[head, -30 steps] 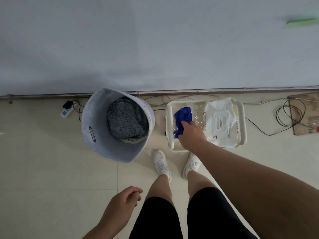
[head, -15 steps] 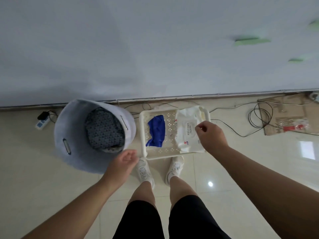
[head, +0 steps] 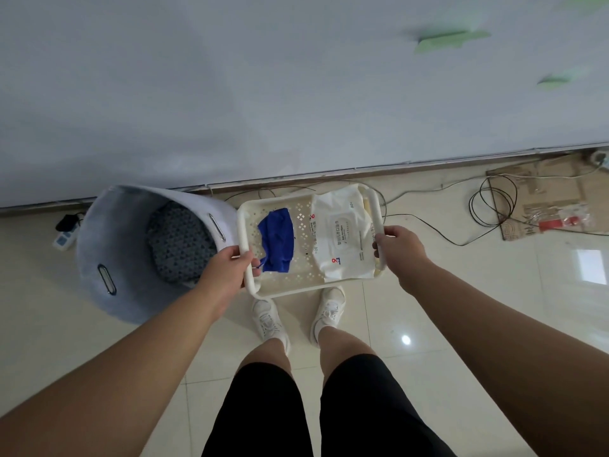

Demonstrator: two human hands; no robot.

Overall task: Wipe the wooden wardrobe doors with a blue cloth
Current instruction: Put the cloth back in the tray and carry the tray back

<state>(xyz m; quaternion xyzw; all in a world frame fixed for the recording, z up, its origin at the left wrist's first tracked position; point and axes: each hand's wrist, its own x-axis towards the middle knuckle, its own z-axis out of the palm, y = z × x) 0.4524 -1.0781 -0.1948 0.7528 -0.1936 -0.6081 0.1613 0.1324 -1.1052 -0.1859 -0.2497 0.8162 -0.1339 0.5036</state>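
We've both hands — left [head: 230, 272], right [head: 397, 247] — clamped on tray [head: 296, 286] handles; cloth [head: 276, 239] inside looks soft, light — pinch a corner w/ fingertips.

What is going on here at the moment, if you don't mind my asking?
A person stands over a white basket, with the left hand and right hand each gripping one of its side handles. Inside lie the blue cloth and a pack of wipes. A grey bin sits beside it.
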